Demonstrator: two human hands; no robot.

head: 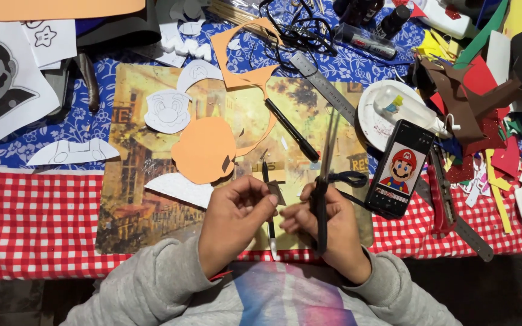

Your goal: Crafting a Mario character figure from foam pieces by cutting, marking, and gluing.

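Observation:
My left hand pinches a small dark grey foam scrap between thumb and fingers. My right hand grips black scissors, whose blades point up and away, blurred, right beside the scrap. A black pen lies on the mat between my hands. Just beyond them sits an orange foam head shape, with a white paper face cut-out further back. A phone showing a cartoon character lies to the right of my right hand.
A picture placemat lies over red checked and blue floral cloths. A black marker, a metal ruler, a white plate with a glue bottle, brown and coloured foam scraps, and printed paper templates surround it.

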